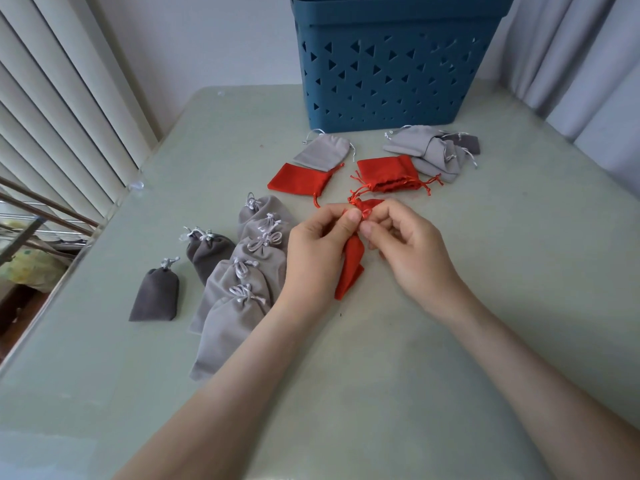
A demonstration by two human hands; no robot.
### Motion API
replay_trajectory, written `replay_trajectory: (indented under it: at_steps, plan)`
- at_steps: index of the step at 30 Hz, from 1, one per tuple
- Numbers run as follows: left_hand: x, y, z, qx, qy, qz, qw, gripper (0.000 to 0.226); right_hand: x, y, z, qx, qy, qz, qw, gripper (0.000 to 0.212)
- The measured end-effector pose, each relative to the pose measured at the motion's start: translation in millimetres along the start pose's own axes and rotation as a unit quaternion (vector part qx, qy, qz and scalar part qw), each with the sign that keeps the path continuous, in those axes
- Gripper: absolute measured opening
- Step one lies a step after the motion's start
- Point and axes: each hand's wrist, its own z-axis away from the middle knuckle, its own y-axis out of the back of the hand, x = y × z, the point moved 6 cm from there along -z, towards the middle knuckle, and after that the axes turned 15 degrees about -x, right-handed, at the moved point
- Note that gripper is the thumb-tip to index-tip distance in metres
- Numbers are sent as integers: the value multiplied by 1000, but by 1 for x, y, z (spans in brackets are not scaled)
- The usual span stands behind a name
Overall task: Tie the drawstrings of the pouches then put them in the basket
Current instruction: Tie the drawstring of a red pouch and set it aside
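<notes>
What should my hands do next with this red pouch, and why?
Probably pull the cord ends apart to tighten the tie. The left hand and right hand both pinch the neck of the small red fabric pouch, and its red drawstrings loop loose above, so the tie looks unfinished.

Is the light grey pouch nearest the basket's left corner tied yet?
Not tied. The light grey pouch lies flat before the basket, mouth ungathered, cords trailing loose.
</notes>
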Motion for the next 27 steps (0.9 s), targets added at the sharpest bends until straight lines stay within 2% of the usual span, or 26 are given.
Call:
replay_trajectory:
  at_steps: [2, 4, 9, 13, 16, 21, 27]
  plan:
    - [3, 0, -1, -8, -13, -16, 1000, 12, 7, -1, -3, -40, -32, -153, 987, 9]
    - [6, 0, -3, -19, -22, -31, 999, 10, 11, -3, -4, -64, -65, -271, 958, 12]
    - [12, -2, -6, -92, -35, -23, 995, 14, 11, -7, -4, -85, -95, -404, 906, 7]
    - [13, -14, -1, -174, 4, 128, 976, 17, 9, -8, 0, -139, -116, -418, 890, 11]
    - [11, -15, 0, -192, 28, 154, 969, 17, 8, -7, 2, -155, -131, -411, 889, 11]
    - [7, -15, -2, -203, 45, 139, 968, 15, 8, -6, 2, -168, -126, -393, 895, 24]
    - [5, -3, -5, -194, 56, 62, 977, 10, 9, -1, 1, -181, -106, -307, 928, 10]
